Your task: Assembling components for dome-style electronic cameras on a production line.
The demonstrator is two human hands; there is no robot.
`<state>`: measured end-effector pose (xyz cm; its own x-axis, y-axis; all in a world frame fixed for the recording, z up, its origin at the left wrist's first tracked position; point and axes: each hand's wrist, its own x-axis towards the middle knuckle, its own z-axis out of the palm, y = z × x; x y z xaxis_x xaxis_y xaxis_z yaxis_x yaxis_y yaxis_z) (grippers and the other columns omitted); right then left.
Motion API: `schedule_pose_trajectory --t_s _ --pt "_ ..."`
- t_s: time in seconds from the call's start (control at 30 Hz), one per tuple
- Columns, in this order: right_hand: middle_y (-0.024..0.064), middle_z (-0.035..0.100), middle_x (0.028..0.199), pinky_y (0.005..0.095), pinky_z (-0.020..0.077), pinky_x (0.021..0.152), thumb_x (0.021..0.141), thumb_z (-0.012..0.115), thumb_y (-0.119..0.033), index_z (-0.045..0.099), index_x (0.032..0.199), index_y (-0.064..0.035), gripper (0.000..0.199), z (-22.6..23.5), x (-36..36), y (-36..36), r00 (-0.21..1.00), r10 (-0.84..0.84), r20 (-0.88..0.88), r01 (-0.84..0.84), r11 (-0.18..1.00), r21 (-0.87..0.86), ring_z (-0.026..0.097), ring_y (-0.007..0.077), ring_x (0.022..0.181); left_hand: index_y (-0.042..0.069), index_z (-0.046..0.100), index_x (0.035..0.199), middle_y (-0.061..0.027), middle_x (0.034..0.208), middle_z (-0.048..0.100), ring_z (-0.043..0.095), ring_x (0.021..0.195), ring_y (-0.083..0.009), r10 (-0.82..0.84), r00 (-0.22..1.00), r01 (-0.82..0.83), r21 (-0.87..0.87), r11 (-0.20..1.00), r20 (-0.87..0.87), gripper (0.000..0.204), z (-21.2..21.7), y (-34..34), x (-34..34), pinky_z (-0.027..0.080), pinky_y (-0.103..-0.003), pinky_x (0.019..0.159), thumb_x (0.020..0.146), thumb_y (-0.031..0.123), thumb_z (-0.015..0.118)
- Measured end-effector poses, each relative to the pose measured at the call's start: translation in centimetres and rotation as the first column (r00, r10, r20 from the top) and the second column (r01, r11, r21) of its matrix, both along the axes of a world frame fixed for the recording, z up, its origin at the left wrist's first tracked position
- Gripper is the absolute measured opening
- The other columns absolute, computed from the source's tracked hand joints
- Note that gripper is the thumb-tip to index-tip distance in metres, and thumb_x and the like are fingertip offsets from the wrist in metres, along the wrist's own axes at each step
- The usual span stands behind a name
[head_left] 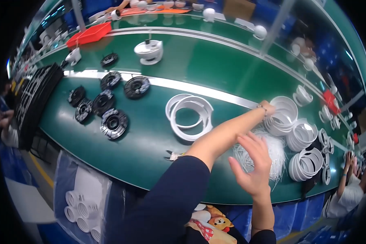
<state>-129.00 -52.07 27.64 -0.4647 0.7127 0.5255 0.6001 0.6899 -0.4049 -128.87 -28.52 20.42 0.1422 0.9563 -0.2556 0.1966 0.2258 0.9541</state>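
Note:
My left arm crosses to the right, and my left hand is at the rim of a stack of white plastic rings. Its fingers are mostly hidden, so I cannot tell whether they grip a ring. Below it, my right hand is open, fingers apart and holding nothing, above a heap of thin white plastic strips that look like cable ties. Two overlapping white rings lie left of my left forearm. A pair of small cutters lies beside my left sleeve.
Several black round parts sit on the green table's left side. More white ring stacks stand at right. A white housing is beyond the pale strip, with a red tray farther back. Black racks stand at left.

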Motion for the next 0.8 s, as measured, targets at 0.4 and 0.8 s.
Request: schedule_pose_trajectory --t_s 0.4,0.8 --pt "0.0190 0.056 0.103 0.0412 0.0429 0.085 0.062 0.066 -0.009 0.055 0.102 0.0031 0.044 -4.6 -15.5 -6.6 0.552 0.828 0.097 -0.833 0.552 0.028 0.054 0.0344 0.094 -0.005 0.054 0.094 -0.0109 0.085 0.060 0.062 0.068 -0.0173 0.061 0.826 -0.547 0.773 0.320 0.560 0.019 8.4 -26.3 -32.3 0.052 -0.027 0.062 0.076 -0.001 0.050" --pt "0.0221 0.025 0.135 0.0481 0.0218 0.101 0.046 0.063 0.001 0.032 0.126 0.0041 0.086 -10.3 -26.1 -9.9 0.598 0.663 0.451 -0.655 0.728 -0.203 0.024 0.0388 0.125 -0.006 0.050 0.107 -0.0235 0.105 0.055 0.053 0.099 -0.0350 0.287 0.143 -0.988 -0.118 0.102 -0.947 0.075 -28.7 -73.8 -48.4 0.040 -0.038 0.088 0.059 0.048 0.070"
